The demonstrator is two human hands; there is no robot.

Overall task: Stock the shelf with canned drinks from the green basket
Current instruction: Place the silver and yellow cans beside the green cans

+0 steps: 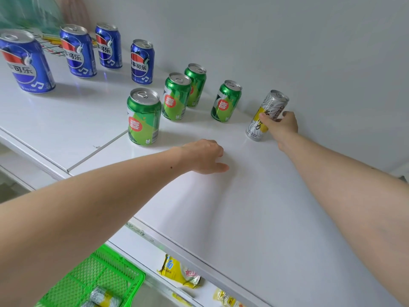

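Note:
On the white shelf [254, 207], my right hand [282, 126] holds a tall silver and yellow can [271, 107] that stands near the back wall. My left hand [204, 156] rests on the shelf with its fingers loosely curled and holds nothing. Several green cans [143, 117] stand left of the silver can. Several blue cans [25, 63] stand further left. The green basket [93, 278] sits below at the bottom left, with silver and yellow cans [104, 296] lying in it.
Yellow snack packets [180, 272] lie on a lower shelf under the front edge. A seam [97, 149] splits the shelf top into two boards. The white back wall [287, 52] stands right behind the cans.

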